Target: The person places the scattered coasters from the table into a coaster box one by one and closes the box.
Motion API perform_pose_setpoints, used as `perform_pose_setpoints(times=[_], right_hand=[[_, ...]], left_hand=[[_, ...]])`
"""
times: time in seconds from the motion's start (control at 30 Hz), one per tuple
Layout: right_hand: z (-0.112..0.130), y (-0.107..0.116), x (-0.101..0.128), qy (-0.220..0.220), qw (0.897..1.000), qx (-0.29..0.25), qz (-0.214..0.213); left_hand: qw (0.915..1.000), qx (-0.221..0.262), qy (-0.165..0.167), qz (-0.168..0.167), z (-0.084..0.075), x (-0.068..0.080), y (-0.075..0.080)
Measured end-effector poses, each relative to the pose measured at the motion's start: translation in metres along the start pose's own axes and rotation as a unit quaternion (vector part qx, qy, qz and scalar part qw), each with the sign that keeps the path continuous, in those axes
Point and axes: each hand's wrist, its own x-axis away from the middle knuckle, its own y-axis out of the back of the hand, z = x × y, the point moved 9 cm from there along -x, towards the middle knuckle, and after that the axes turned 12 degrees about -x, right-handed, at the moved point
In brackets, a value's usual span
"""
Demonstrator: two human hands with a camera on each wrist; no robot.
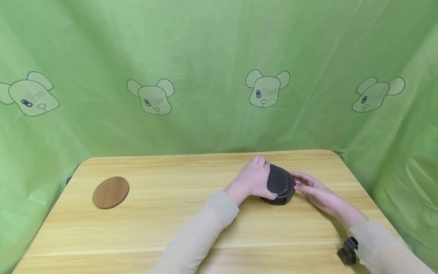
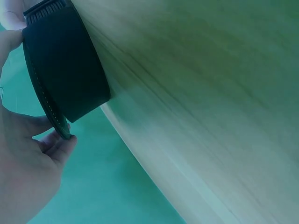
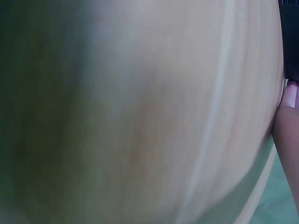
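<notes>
A black round coaster holder (image 1: 280, 200) stands on the table at the right in the head view. In the left wrist view its dark side wall (image 2: 65, 60) shows, with a ribbed stack at one end. On top lies a black round coaster (image 1: 278, 179) with a stitched edge, tilted a little over the holder. My left hand (image 1: 254, 179) spans this coaster and pinches it by opposite edges, thumb at the near side. From the right, my right hand (image 1: 316, 194) holds the holder's side between thumb and fingers. Only part of that hand appears in the right wrist view.
A brown wooden disc (image 1: 111, 192) lies flat at the left of the wood-grain table (image 1: 154, 228). A green curtain (image 1: 212, 125) with mouse-like drawings hangs behind the table's far edge. A small black device (image 1: 348, 251) is at the right sleeve.
</notes>
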Motion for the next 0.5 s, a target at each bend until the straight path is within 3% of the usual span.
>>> perform_pose_setpoints(times=[0.5], right_hand=[[0.001,0.000,0.000,-0.007,1.000,0.012,-0.001]], left_hand=[[0.9997,0.016,0.009,0.014,-0.011,-0.003,-0.004]])
